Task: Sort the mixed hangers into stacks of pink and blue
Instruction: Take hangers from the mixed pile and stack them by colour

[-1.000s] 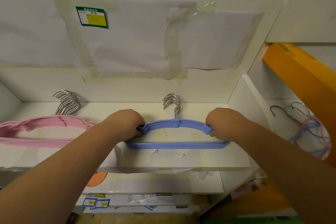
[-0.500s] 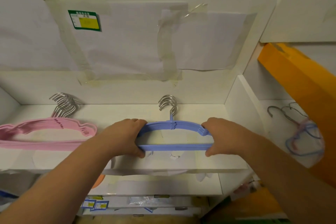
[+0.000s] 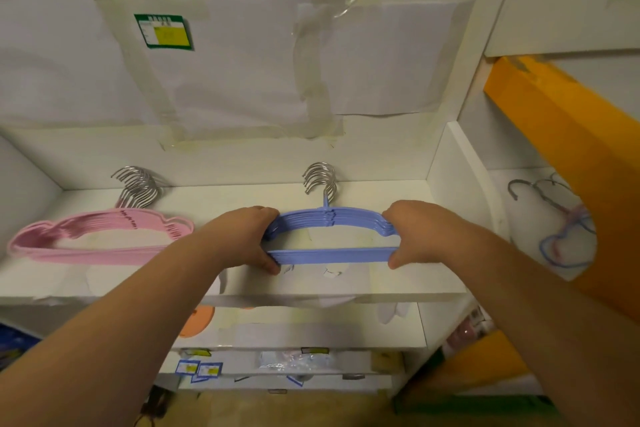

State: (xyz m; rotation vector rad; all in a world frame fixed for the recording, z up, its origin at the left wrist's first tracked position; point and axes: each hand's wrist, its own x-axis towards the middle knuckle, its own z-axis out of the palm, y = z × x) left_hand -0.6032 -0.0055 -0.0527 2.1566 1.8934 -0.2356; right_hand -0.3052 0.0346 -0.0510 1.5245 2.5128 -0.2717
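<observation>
The left hand [image 3: 247,236] and right hand [image 3: 420,232] each grip an end of the blue stack [image 3: 329,237] on the shelf [image 3: 398,284], with the pink stack [image 3: 100,236] well apart at left — sorting looks nearly done, though a few tangled hangers [image 3: 561,236] wait off right.

**Shelf layout: two hanger stacks and a loose pile**

Two stacks lie flat on the shelf [image 3: 398,282], hooks pointing to the far wall. One stack [image 3: 100,236] sits at the left; the other stack [image 3: 329,255] sits right of centre, well apart from it. The left hand [image 3: 247,236] grips the latter stack's left end, the right hand [image 3: 420,234] its right end. Beyond the shelf's right side panel [image 3: 460,184], a loose pile of hangers [image 3: 561,236] lies in the neighbouring compartment. Lower shelves [image 3: 311,333] sit below, nearer the viewer.
</observation>
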